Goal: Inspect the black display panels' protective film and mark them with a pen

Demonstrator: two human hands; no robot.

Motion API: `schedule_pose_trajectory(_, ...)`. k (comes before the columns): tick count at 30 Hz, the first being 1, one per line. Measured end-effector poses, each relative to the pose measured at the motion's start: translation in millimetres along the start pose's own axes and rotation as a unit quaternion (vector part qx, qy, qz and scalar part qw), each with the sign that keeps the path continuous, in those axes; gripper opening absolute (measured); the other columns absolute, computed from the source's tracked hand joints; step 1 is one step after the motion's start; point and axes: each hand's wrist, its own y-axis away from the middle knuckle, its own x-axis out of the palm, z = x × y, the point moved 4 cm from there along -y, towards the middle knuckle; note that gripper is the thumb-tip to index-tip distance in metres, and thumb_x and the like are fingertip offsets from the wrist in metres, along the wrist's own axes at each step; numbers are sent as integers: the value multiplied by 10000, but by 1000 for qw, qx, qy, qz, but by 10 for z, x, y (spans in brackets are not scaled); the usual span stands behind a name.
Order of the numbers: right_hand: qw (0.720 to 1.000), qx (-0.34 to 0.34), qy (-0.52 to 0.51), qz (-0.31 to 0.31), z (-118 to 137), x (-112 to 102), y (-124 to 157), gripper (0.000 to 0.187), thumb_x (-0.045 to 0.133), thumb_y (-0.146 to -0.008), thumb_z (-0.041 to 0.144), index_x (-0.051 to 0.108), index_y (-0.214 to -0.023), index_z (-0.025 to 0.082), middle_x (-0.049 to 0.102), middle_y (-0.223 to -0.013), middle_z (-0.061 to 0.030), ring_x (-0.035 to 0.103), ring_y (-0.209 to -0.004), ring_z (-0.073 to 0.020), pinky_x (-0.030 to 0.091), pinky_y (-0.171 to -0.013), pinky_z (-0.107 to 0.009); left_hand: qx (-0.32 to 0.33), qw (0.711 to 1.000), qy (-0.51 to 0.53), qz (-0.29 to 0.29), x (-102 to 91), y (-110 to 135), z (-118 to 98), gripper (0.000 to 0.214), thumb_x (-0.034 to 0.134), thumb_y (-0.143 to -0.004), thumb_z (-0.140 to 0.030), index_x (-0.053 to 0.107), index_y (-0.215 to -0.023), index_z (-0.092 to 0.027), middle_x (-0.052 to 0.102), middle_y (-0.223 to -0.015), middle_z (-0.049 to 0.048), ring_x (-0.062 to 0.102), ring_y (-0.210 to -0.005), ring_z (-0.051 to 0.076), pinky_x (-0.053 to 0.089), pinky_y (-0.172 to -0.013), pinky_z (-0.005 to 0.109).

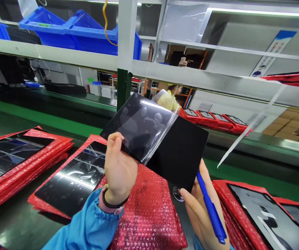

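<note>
A black flat screen panel (180, 149) is held up, tilted, in front of me. Clear protective film (149, 121) with bubble-like marks covers its left part, and the film's loose edge runs diagonally across the middle. At the panel's lower left edge, my left hand (120, 170) is closed in a pinch on the film. My right hand (204, 205) grips the panel's lower right corner, thumb in front. A blue pen (212, 208) lies across the fingers of that hand. Below the panel is a stack of red bubble-wrap bags (149, 208).
Film-covered panels on red bubble wrap lie at left (14, 156) and nearer (73, 180). More panels (266, 211) are stacked at right. A white strip (250, 130) hangs at right. Blue bins (86, 31) stand on the shelf above. A person in yellow (166, 100) is beyond.
</note>
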Motion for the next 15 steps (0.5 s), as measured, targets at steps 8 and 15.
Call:
schedule_pose_trajectory(8, 996, 35, -79, 9, -2, 70, 54, 702, 723, -795, 243, 417, -1405, 407, 603, -1343, -8, 531, -1273, -244, 469, -1028, -428, -41, 999, 33, -9, -42, -203, -45, 33, 583, -830, -246, 615, -827, -242, 640, -879, -37, 620, -929, 138, 491, -865, 265)
schedule_pose_trajectory(15, 996, 38, -76, 9, 10, -30, 21, 398, 752, -776, 291, 658, -1161, 329, 743, -1056, -24, 698, -983, -212, 567, -828, -293, -5, 998, -12, -57, -125, -325, -20, 11, 665, -721, -205, 660, -728, -198, 629, -788, -39, 594, -813, 115, 485, -769, 200)
